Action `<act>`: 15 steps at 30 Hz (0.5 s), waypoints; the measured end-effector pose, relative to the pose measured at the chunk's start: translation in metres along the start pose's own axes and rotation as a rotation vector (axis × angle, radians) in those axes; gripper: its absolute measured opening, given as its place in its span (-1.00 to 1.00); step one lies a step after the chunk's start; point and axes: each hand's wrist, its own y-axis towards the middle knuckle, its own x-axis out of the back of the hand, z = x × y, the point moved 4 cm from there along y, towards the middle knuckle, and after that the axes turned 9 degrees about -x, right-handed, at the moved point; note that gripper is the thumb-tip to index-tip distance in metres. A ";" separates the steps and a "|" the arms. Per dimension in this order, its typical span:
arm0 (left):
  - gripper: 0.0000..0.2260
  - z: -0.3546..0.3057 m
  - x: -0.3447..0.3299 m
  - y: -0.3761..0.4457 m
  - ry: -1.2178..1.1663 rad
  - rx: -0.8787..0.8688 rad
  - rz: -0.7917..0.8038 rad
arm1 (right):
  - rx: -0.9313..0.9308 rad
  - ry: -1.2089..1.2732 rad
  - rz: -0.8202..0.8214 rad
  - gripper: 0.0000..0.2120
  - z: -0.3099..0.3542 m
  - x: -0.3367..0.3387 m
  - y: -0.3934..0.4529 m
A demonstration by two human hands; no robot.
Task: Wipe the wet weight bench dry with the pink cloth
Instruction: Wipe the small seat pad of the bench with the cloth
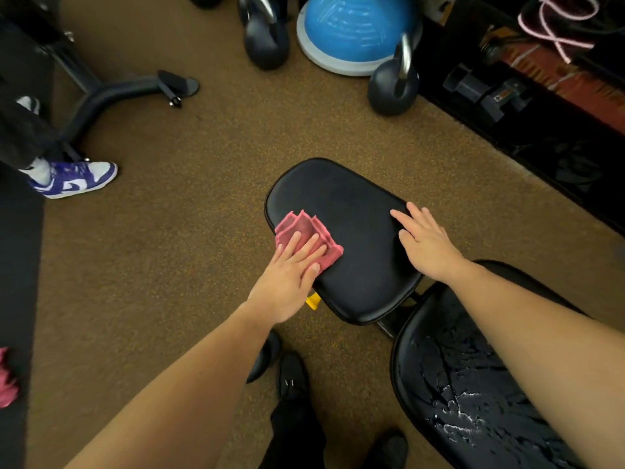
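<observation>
The black padded seat pad (351, 231) of the weight bench lies in the middle of the view. A folded pink cloth (306, 231) sits at its left edge, and my left hand (291, 269) presses flat on the cloth with straight fingers. My right hand (424, 242) rests open on the seat's right edge. Nearer to me, the bench's back pad (449, 394) shows drops and streaks of water. My right forearm crosses above it.
Two kettlebells (267, 38) (394, 82) and a blue balance dome (355, 32) stand at the far side. Another bench's frame (101, 96) and a person's purple-and-white shoe (72, 179) are on the left. A dark rack (527, 96) runs along the right. Brown speckled floor surrounds the bench.
</observation>
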 end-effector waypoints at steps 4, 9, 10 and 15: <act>-0.60 -0.032 -0.015 -0.017 -0.043 -0.054 0.060 | 0.009 0.016 0.018 -0.56 0.002 0.001 -0.007; -0.65 -0.067 -0.006 -0.023 -0.261 0.036 0.084 | 0.058 0.189 -0.036 -0.63 0.012 0.008 -0.026; -0.67 -0.070 0.000 -0.022 -0.393 0.098 0.042 | 0.057 0.278 -0.044 -0.65 0.016 0.010 -0.031; -0.63 -0.078 0.032 -0.002 -1.229 0.318 -0.313 | -0.095 0.983 0.162 -0.61 0.031 0.006 -0.045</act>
